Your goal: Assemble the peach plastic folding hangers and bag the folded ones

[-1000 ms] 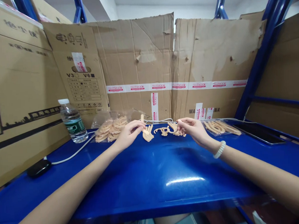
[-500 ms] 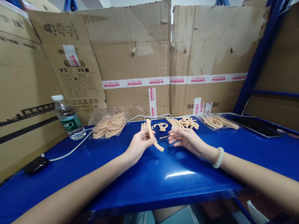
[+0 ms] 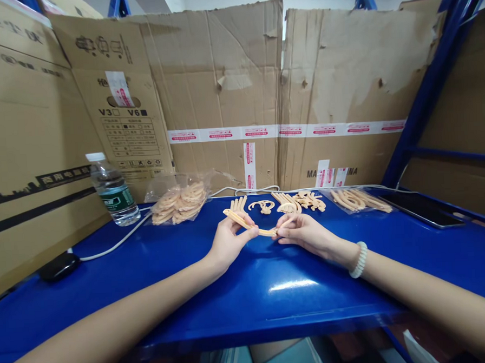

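My left hand (image 3: 232, 240) is closed around a long, slightly bent beige strip (image 3: 238, 218) that looks like plastic or rubber. The strip slants from upper left down to the right. My right hand (image 3: 304, 232) pinches a thin, curved beige piece (image 3: 285, 222) close to the strip's right end, where the two seem to touch. Fingers partly hide that spot. Behind my hands on the blue table (image 3: 248, 289) lie a short row of beige strips (image 3: 238, 204), a few thin curved pieces (image 3: 264, 206), more strips (image 3: 286, 202) and a pile of small beige pieces (image 3: 311, 200).
At the left are a water bottle (image 3: 115, 193), a black device (image 3: 59, 266) with a white cable and a clear bag of beige parts (image 3: 180, 201). Another bag (image 3: 359, 199) and a dark tablet (image 3: 423, 209) lie right. Cardboard (image 3: 222, 96) stands behind the table.
My left hand has turned the strip from near upright to a flatter slant. My right hand has brought the thin piece to the strip's right end. The camera view shifted slightly.
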Motion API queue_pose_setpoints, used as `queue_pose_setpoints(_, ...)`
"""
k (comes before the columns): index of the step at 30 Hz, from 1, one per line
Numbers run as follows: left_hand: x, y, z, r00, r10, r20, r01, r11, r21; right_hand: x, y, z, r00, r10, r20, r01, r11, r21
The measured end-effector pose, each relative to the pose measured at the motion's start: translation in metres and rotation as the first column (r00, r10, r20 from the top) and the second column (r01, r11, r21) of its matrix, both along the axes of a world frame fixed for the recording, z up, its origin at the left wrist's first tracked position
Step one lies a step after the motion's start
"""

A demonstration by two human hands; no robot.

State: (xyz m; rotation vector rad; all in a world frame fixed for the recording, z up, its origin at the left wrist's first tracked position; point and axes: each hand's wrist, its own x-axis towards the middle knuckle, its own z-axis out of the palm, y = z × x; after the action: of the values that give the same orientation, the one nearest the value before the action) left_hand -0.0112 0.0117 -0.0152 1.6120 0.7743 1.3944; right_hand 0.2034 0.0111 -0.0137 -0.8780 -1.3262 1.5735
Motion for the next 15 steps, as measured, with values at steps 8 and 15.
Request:
queue_pose_setpoints(8,0.0,-0.0015,-0.0007,0.998,0.031,-0.056,-0.029,0.999,0.033,0.0014,-0.0034,0.0048,0.998,0.06,-0.015,-0.061,0.998,-0.031)
queue_pose_setpoints(15,0.0014,-0.0025,-0.0024,0.998,0.019,-0.052,-0.016,0.998,0.058,0.0011,-0.0037,0.0032,0.993,0.12,-0.022,-0.121,0.991,-0.055)
